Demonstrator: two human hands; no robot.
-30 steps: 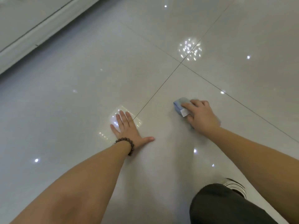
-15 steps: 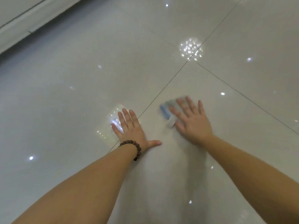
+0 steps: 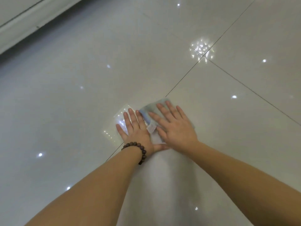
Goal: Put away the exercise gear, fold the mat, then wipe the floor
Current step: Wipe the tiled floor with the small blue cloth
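Person was down over the floor [image 3: 68, 101], both bare arms stretched fwd, both hands flat on the glossy pale tiles.

Right hand [image 3: 176, 128] lay palm-down w/ fingers straight and spread, pressing on the cloth [image 3: 147, 114]. It didn't curl round it, just flat on top. Cloth was pale blue-grey, most of it hidden under that palm. What showed: a strip past the fingertips toward 12 o'clock, a wider bit sticking out from the hand at 9–10 o'clock, and a thin edge at 3 o'clock by the heel of the hand. A small white tag [image 3: 151, 128] hung off the cloth's near-left corner, abt 8 o'clock from the knuckles, lying in the gap btw the two hands.

Left hand [image 3: 136, 129] was also flat on the tile, fingers straight and close together pointing to 12, thumb stuck out toward 3 o'clock and tucked under the right wrist. Holding nothing. Its index finger lay just beside the cloth's left edge; touching or not, couldn't tell. Dark beaded bracelet [image 3: 138, 148] sat round the left wrist.

A dark grout line [image 3: 184, 77] ran from 1 o'clock down under the hands. White baseboard [image 3: 24, 28] crossed the far corner at 10 o'clock. Ceiling lights reflected as bright dots across the tiles.
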